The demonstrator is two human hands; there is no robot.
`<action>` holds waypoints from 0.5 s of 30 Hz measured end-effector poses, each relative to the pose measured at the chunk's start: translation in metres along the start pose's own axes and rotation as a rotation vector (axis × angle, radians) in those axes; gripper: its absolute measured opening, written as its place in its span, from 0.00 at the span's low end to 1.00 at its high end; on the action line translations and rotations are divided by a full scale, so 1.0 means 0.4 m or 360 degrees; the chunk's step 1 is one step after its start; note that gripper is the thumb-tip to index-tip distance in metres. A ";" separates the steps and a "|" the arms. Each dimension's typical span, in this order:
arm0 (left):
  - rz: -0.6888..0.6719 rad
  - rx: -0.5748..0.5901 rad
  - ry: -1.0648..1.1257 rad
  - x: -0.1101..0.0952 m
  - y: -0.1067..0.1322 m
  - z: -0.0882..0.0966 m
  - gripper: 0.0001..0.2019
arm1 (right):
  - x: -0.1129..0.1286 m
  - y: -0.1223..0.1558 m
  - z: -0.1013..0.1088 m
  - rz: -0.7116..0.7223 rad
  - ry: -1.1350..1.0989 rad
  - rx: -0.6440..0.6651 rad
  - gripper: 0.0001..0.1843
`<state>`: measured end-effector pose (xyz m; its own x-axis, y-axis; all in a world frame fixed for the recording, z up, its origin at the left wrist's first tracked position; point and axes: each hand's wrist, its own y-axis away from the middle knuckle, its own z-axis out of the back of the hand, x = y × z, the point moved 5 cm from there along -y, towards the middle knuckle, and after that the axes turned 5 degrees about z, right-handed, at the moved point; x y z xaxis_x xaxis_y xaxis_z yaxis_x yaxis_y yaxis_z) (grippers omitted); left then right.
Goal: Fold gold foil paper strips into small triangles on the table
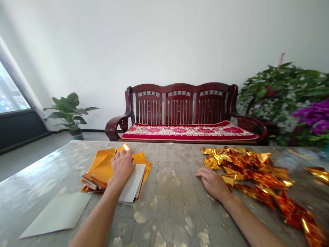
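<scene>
Now, from the head cam: two bare forearms reach over a glossy grey table [169, 199] w/ a pale blotchy pattern. Left hand [122, 167] lies palm down on a stack of gold foil sheets [101, 168] at centre-left, fingers bent over the top sheet; can't tell if it pinches one. Its weight prob. keeps the slippery sheets from sliding; some sheets show a white back. Right hand [213, 183] rests flat on the tabletop, fingers together & loose, holding nothing, just beside a heap of crumpled gold foil pieces [246, 166]. The heap seems kept apart from the flat stack & runs along the right forearm, close enough to be brushed. One stray foil piece [318, 173] sits near the far right edge. A loose white sheet [58, 214] lies beside the left forearm, apart from the stack. Behind the table: dark red wooden bench [180, 109] w/ red floral cushion, potted plant [69, 111] at left by a window [10, 96], leafy plant [282, 89] & purple flowers [315, 118] at right
</scene>
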<state>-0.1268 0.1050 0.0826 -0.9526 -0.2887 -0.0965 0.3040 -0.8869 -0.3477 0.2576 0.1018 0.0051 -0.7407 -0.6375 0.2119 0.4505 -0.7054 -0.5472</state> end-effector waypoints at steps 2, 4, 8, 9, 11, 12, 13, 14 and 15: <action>0.0111 0.0127 -0.0055 0.056 -0.020 -0.009 0.20 | -0.003 0.000 -0.002 -0.0011 -0.0011 0.0005 0.18; 0.0163 0.0257 -0.0070 0.101 -0.031 -0.031 0.21 | -0.007 0.000 -0.005 -0.0023 -0.0017 0.0018 0.18; 0.0214 0.0371 -0.0099 0.149 -0.040 -0.081 0.22 | -0.011 0.000 -0.010 -0.0037 -0.0022 0.0030 0.17; 0.0217 0.0369 -0.0115 0.153 -0.041 -0.090 0.22 | -0.011 0.000 -0.010 -0.0036 -0.0022 0.0030 0.18; 0.0220 0.0359 -0.0141 0.157 -0.046 -0.101 0.20 | -0.011 0.001 -0.010 -0.0036 -0.0017 0.0029 0.18; 0.0225 0.0359 -0.0151 0.159 -0.048 -0.105 0.20 | -0.011 0.001 -0.011 -0.0034 -0.0016 0.0031 0.18; 0.0236 0.0366 -0.0157 0.162 -0.050 -0.107 0.19 | -0.012 0.002 -0.011 -0.0034 -0.0015 0.0033 0.18; 0.0247 0.0381 -0.0158 0.165 -0.052 -0.109 0.19 | -0.012 0.002 -0.011 -0.0036 -0.0013 0.0035 0.18; 0.0258 0.0399 -0.0150 0.168 -0.054 -0.110 0.19 | -0.013 0.002 -0.012 -0.0037 -0.0011 0.0038 0.18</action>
<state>-0.1979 0.1207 0.0425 -0.8894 -0.4553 -0.0409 0.4571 -0.8846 -0.0926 0.2594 0.1058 -0.0003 -0.7476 -0.6231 0.2299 0.4452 -0.7269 -0.5228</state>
